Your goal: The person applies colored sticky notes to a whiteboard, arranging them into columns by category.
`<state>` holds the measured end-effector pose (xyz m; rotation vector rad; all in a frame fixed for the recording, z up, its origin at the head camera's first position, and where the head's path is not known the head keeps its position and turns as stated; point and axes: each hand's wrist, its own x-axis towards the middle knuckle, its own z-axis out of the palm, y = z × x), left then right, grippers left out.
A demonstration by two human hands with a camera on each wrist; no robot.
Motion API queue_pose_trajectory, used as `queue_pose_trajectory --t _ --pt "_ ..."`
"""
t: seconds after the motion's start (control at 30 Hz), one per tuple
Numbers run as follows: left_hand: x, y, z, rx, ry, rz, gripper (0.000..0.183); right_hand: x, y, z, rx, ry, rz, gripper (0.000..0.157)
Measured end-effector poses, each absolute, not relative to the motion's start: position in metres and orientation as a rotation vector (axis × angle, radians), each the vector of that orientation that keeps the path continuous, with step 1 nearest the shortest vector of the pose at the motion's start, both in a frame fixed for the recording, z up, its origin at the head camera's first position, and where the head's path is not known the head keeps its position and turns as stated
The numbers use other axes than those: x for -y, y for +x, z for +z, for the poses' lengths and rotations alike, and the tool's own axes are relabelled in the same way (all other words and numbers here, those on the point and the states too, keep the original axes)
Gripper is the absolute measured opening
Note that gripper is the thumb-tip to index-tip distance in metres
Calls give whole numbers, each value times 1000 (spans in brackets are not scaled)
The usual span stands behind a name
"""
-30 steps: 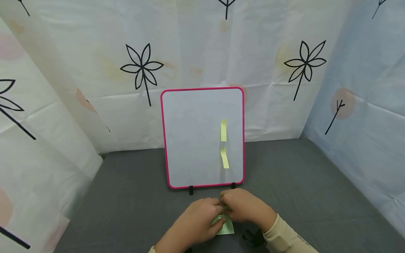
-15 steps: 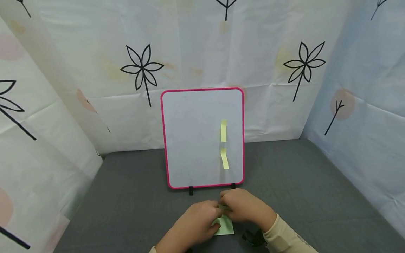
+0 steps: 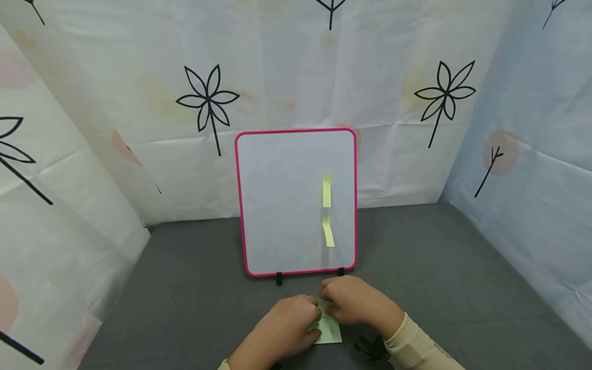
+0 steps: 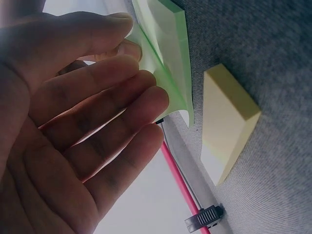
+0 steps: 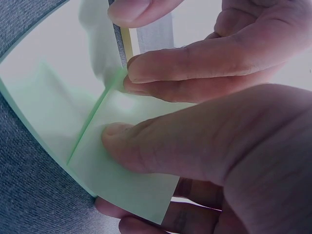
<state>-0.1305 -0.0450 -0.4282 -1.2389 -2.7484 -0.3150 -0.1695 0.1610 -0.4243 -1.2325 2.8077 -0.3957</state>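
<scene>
A pale green sticky note pad [image 3: 330,335] lies on the grey table below the whiteboard. Its top sheet [image 5: 92,170] is bent up along a crease. My right hand [image 3: 359,300] pinches that sheet, thumb [image 5: 146,148] on one face and fingers behind it. At the pad's left side my left hand [image 3: 289,322] has its fingers fairly straight; their tips touch the raised sheet near the crease, and the thumb stands apart from them. Past the green pad in the left wrist view sits a thick pale yellow sticky note pad [image 4: 224,124], which my hands hide from the head view.
A pink-framed whiteboard [image 3: 282,205] stands behind my hands on black feet [image 3: 279,279]. Stuck on its right half are two narrow yellow strips, an upper strip [image 3: 327,191] and a lower strip [image 3: 328,232]. Patterned cloth walls [image 3: 296,72] surround the table. Something black [image 3: 370,349] is by my right wrist.
My left hand has slipped slightly down and left, its thumb drawing back from the right, so more of the green pad shows. My right hand has stayed almost still.
</scene>
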Motion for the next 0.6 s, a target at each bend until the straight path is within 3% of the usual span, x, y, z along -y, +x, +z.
queue_pose_trajectory --t 0.6 --pt "44 -130 -430 2796 -1232 -289 24 -161 -170 -423 -2780 -1195 -418 40"
